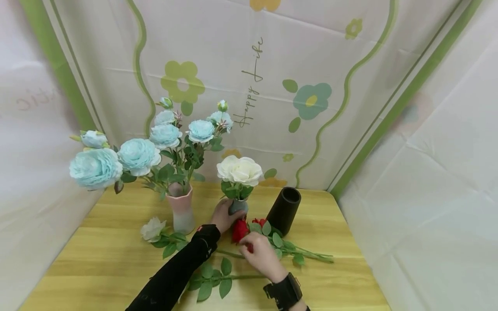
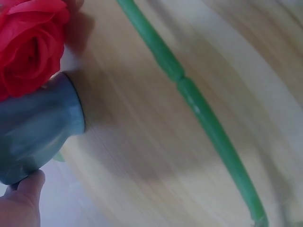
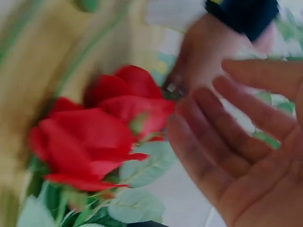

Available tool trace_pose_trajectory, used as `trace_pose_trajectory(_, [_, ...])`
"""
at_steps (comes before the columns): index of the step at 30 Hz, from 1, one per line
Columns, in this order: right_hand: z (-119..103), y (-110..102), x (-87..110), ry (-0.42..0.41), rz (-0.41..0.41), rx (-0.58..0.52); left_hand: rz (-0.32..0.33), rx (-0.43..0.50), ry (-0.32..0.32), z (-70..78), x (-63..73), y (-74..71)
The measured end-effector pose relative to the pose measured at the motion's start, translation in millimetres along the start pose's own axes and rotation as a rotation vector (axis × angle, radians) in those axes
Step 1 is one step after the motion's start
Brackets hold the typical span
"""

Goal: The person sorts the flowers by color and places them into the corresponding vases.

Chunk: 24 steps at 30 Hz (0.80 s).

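Note:
My left hand (image 1: 223, 216) grips a small blue-grey vase (image 1: 239, 207) around its body; in the left wrist view a fingertip (image 2: 31, 187) shows at the vase's side. White roses (image 1: 239, 169) with green leaves stand upright in that vase. My right hand (image 1: 261, 255) is just in front, close beside red roses (image 1: 239, 230) that lie by the vase's base. The right wrist view shows this hand (image 3: 251, 137) with relaxed fingers and nothing between them. Two red rose heads (image 3: 85, 146) fill the area next to its fingertips.
A pink-and-white vase (image 1: 182, 211) at left holds tall light-blue flowers (image 1: 138, 155). A black vase (image 1: 285, 211) stands at right behind green stems (image 1: 307, 252). A white rose (image 1: 153, 229) and a leafy stem (image 1: 212, 278) lie on the wooden table (image 1: 97, 259). Printed curtains surround it.

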State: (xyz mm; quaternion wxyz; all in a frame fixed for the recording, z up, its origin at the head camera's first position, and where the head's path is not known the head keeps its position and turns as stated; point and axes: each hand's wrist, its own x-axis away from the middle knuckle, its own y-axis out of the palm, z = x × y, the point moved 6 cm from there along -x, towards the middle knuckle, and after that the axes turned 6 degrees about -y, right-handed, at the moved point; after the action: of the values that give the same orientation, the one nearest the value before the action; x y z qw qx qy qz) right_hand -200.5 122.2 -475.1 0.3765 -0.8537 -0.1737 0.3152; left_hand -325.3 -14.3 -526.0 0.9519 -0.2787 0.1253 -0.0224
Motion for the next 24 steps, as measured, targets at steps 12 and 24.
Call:
trace_pose_trajectory(12, [-8,43,36.1,-0.263,-0.309,0.419,-0.046,0.009,-0.038,2.9,-0.1,3.1])
trace_pose_trajectory(24, [-7,57,53.6,-0.287,-0.317,0.619,-0.025,-0.001,-0.06,-2.4,1.1,4.7])
